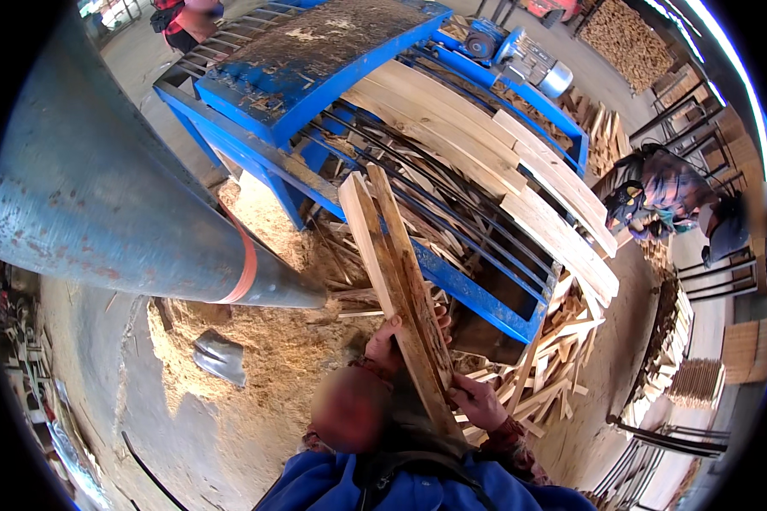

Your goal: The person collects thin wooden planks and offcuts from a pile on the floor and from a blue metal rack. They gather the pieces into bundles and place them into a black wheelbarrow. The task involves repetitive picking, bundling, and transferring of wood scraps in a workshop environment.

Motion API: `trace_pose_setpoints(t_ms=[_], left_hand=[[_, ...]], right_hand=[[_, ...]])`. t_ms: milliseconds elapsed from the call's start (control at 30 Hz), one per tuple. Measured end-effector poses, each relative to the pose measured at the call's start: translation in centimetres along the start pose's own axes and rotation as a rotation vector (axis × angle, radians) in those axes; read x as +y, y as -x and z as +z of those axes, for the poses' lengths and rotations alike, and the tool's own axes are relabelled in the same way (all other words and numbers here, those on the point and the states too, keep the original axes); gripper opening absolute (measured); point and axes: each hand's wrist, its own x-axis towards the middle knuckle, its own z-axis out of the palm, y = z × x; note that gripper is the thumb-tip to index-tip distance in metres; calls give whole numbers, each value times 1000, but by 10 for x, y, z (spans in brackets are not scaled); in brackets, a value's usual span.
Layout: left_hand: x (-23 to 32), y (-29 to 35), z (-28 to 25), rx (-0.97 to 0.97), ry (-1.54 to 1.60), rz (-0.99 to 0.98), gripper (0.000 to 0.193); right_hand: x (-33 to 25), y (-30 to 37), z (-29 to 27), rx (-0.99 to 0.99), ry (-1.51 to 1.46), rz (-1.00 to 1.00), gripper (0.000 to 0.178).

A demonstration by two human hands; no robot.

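In front of me, slanting up toward the blue machine, are a long pale wooden board [371, 255] and a thinner, darker wooden strip [409, 277] alongside it. The two touch lower down and spread apart at their far ends. My left hand [385, 347] is wrapped round both from the left, its fingertips showing past the strip's right side. Closer to my body, my right hand [479, 402] is closed on the right edge of the strip. The near ends reach down to my dark apron or clothing, where they are partly hidden.
A blue roller machine [477, 294] carries several long boards [443, 111]. A big grey pipe [145, 196] slopes in from the left above a sawdust heap [273, 341]. Scrap sticks [554, 366] lie right. Other people [682, 196] stand at the right and far left.
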Motion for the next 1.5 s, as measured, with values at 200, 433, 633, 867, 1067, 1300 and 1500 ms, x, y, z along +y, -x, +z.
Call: trace_pose_setpoints(t_ms=[200,433,633,867,1067,1300,1500], left_hand=[[-17,-3,-84,-117,-14,-131,67],[-17,3,-43,110,-146,-57,64],[-30,-7,-42,173,-209,-26,67],[-41,-11,-34,265,-189,70,69],[-44,-15,-24,296,-175,101,73],[-49,-14,-35,356,-195,123,74],[-52,-15,-24,372,-135,150,75]], right_hand=[[-20,-9,-2,-131,122,-74,13],[-24,-99,-67,115,225,-300,13],[-27,-267,-170,429,603,-485,34],[-26,-383,-186,406,958,-515,41],[-30,-421,-168,448,1097,-663,50],[-33,-434,-164,349,1350,-672,42],[-32,-425,-166,398,1342,-696,26]])
